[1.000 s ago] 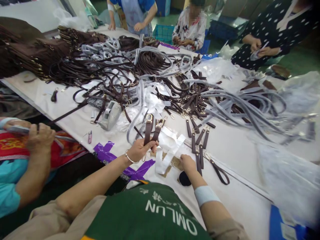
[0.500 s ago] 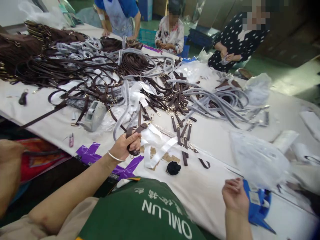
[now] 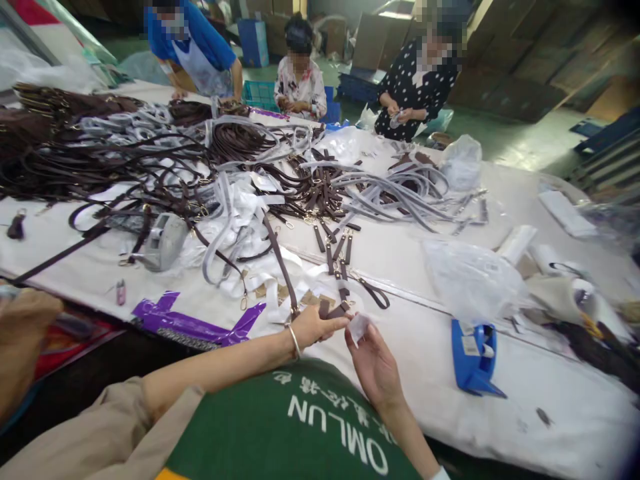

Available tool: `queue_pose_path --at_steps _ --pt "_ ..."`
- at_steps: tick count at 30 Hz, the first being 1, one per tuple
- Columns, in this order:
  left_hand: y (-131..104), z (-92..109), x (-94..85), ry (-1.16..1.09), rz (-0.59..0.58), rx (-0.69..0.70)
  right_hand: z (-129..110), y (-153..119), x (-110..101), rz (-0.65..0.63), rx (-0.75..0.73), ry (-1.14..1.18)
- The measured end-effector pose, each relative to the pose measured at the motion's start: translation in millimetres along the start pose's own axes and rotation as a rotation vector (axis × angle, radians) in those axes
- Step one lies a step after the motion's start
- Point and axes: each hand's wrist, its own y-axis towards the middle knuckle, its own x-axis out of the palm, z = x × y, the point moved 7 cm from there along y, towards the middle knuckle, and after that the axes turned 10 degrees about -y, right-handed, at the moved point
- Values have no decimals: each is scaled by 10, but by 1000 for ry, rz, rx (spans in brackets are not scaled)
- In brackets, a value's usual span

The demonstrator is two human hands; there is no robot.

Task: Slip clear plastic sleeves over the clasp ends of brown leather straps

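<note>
My left hand (image 3: 316, 325), with a white bangle on the wrist, is closed around a dark brown strap (image 3: 280, 260) close to the front of my apron. A folded end of the strap (image 3: 336, 309) with a metal fitting pokes out past my fingers. My right hand (image 3: 376, 367) meets it from the right. Its thumb and fingers pinch a small translucent white piece (image 3: 358, 328), perhaps tape or film, beside the strap end. Just beyond my hands lie short brown straps with gold clasps (image 3: 342, 267) and a looped strap (image 3: 374, 292).
A blue tape dispenser (image 3: 473, 360) stands at right, a grey one (image 3: 167, 241) at left. Long brown straps (image 3: 100, 153) and grey-wrapped straps (image 3: 400, 190) are heaped across the table. A plastic bag (image 3: 475, 273) lies at right. Three people work opposite; another person's arm (image 3: 25, 340) shows at left.
My right hand has come left from beside the blue tape dispenser to my left hand and now holds the translucent piece. My left hand has brought the strap nearer my body. The view has shifted.
</note>
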Motion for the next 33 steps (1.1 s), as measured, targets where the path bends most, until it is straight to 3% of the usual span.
queue_pose_path --at_steps 3,8,15,19,23,28,33 --pt "-3 0 244 96 22 33 -126 -52 -46 -35 -21 -131" --pt "-69 117 363 329 205 156 -196 -64 -289 -77 49 -187" --pt "-107 -33 483 92 139 61 -269 12 -468 -70 71 -200" --pt "-109 71 466 272 204 139 -276 -26 -339 -201 83 -244" --pt "-135 152 457 495 249 184 -231 -37 -296 -276 195 -171" --pt "-185 105 473 633 136 141 -166 49 -438 -147 250 -86" --pt "-254 42 302 478 119 63 -147 64 -524 -56 231 29"
